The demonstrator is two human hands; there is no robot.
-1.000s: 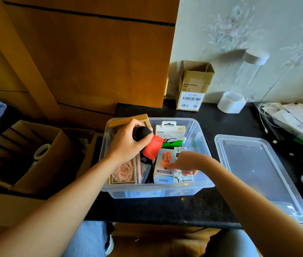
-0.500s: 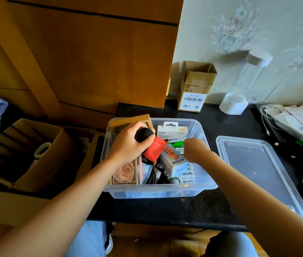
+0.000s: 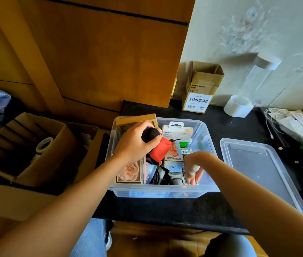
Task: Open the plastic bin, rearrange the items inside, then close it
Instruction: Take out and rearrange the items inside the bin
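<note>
My left hand (image 3: 134,143) gripped a black-capped red object (image 3: 156,145) above the open clear plastic bin (image 3: 165,191); my right hand's (image 3: 193,164) curled fingers (image 3: 193,175) reached inside, grip unclear.

Bright daylight, wide-angle edge distortion.

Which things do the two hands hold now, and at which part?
The left hand grips the red and black object round its black top end. The right hand reaches down into the plastic bin; whether its fingers hold anything cannot be told.
</note>
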